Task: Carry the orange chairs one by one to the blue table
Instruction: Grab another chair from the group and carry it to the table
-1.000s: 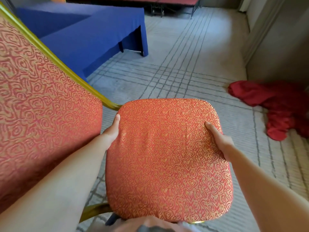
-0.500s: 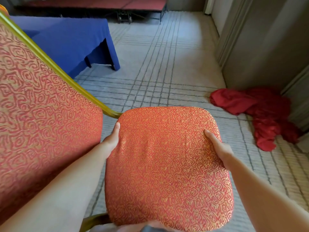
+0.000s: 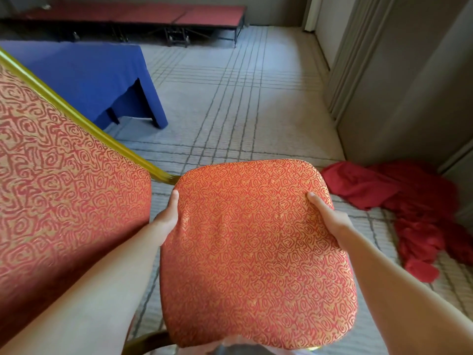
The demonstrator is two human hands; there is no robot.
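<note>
I hold an orange patterned chair (image 3: 256, 252) off the floor, tipped so its seat faces me and its backrest fills the left of the view. Its gold frame runs diagonally from the upper left to the seat. My left hand (image 3: 167, 216) grips the seat's left edge, thumb on top, fingers hidden underneath. My right hand (image 3: 330, 219) grips the right edge the same way. The blue table (image 3: 84, 78), draped in a blue cloth, stands at the upper left, beyond the chair back.
Pale carpet (image 3: 243, 103) with grey grid lines stretches ahead. A crumpled red cloth (image 3: 414, 211) lies on the floor at the right, beside a grey wall (image 3: 409, 85). A low red platform (image 3: 153, 16) runs along the far wall.
The view has swung right and lifted: the blue table has slid left and farther off, the red cloth has moved lower right. Both hands keep the same grip on the seat.
</note>
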